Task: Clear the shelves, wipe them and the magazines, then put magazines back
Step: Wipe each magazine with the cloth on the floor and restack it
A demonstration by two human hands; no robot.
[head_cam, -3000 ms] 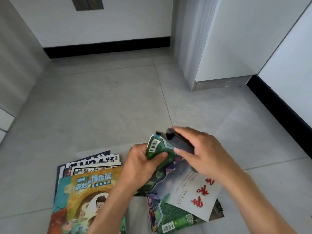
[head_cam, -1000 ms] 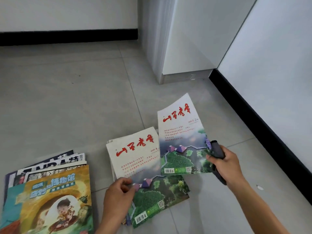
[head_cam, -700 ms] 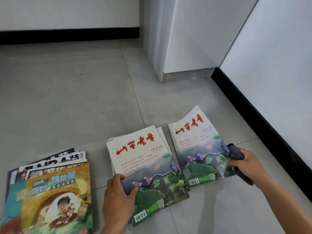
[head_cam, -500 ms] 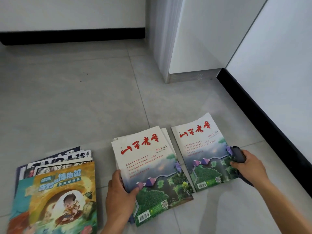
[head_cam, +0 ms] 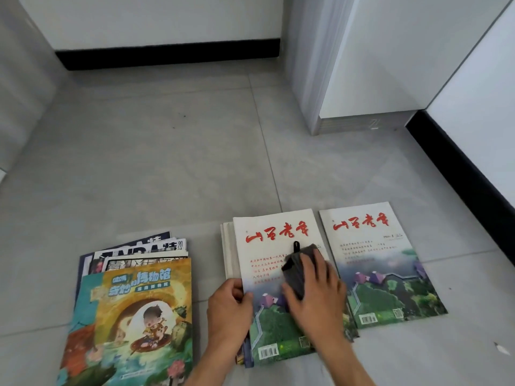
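The middle stack of magazines (head_cam: 274,277) lies flat on the grey tiled floor (head_cam: 167,168), and everything else is placed from it. Its top copy has a white upper half with red brush lettering and a green landscape lower down. The right hand (head_cam: 312,299) lies on that cover, fingers spread over a dark grey cloth (head_cam: 299,267) and pressing it against the page; a small black loop of the cloth sticks out past the fingertips toward the red title. The left hand (head_cam: 230,310) grips the stack's left edge, thumb on top of the cover and the fingers tucked under or beside the pages.

Just to the right of the stack, nearly touching it, a single matching magazine (head_cam: 381,263) lies alone on the floor. To the left of the stack, a short gap away, sits a second pile (head_cam: 133,302), fanned out, with a colourful cartoon cover showing a child on top and black-and-white titles peeking out behind it.

Beyond the stack, further from the person and to the right, stands a white cabinet (head_cam: 376,57) with a grey base, against a wall with black skirting (head_cam: 167,52).
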